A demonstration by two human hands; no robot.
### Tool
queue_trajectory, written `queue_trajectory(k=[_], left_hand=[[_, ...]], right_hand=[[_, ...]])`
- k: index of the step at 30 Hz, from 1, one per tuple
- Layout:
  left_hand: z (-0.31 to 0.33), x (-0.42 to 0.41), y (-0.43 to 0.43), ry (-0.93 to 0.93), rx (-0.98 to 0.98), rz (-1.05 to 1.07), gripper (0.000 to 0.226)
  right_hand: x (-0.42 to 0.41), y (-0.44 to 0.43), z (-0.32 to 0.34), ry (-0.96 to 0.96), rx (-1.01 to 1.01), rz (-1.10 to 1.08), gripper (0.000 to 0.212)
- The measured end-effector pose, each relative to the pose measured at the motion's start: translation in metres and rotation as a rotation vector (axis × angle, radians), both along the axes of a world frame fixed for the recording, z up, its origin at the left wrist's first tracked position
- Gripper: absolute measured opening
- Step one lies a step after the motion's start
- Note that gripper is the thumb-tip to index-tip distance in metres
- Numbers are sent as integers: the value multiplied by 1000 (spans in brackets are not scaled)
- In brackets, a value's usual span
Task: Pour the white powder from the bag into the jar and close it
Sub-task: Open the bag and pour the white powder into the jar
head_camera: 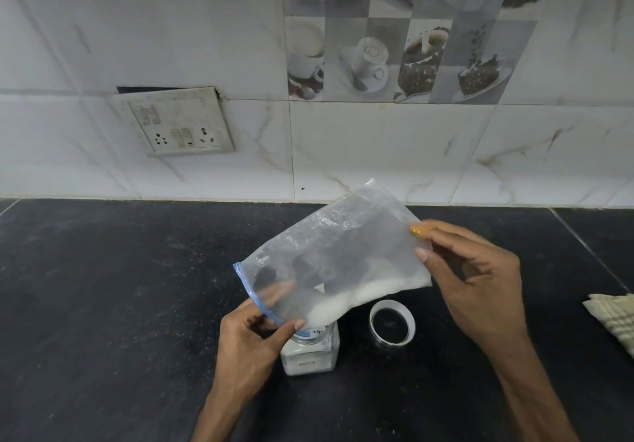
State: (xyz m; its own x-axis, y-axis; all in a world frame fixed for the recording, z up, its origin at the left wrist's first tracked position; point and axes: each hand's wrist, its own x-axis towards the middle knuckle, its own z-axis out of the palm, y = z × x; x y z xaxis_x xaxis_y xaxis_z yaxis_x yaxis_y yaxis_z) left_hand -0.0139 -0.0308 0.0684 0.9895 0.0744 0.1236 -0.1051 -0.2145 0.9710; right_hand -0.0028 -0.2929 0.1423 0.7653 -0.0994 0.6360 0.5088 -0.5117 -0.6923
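My left hand [255, 333] pinches the crinkled clear bag [338, 263] at its blue zip edge, hiding the square jar's [310, 354] mouth, apparently open, while my right hand [475, 280] pinches the far corner.

Two bare forearms enter from the bottom edge, one from about 6 o'clock and the other from about 5 o'clock. Neither arm shows a sleeve, watch, bracelet or ring. The left hand [255, 335] has short, plain nails. On the right hand [480, 277], one fingertip at about 10 o'clock of the palm is stained or coated a yellow-orange colour, while the nail just below it looks unpainted.
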Motion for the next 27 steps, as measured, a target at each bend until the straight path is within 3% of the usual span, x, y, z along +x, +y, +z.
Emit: queue_trajectory(k=[4,8,13,21,24,27], left_hand=[[1,-1,1,9,-20,-9,55],[0,0,0,9,-24,1,56],[0,0,-1,13,-41,8,55],[4,-1,-1,22,-19,-11,56],[1,0,0,31,-39,23,49],[3,-1,-2,35,-24,-12,51]], right_hand=[[1,-9,-1,127,46,66,57],[1,-5,3,124,214,68,51],[-1,-1,4,95,213,-11,59],[0,6,6,24,119,-35,45],[2,3,5,18,209,-33,41],[1,7,4,26,166,6,41]])
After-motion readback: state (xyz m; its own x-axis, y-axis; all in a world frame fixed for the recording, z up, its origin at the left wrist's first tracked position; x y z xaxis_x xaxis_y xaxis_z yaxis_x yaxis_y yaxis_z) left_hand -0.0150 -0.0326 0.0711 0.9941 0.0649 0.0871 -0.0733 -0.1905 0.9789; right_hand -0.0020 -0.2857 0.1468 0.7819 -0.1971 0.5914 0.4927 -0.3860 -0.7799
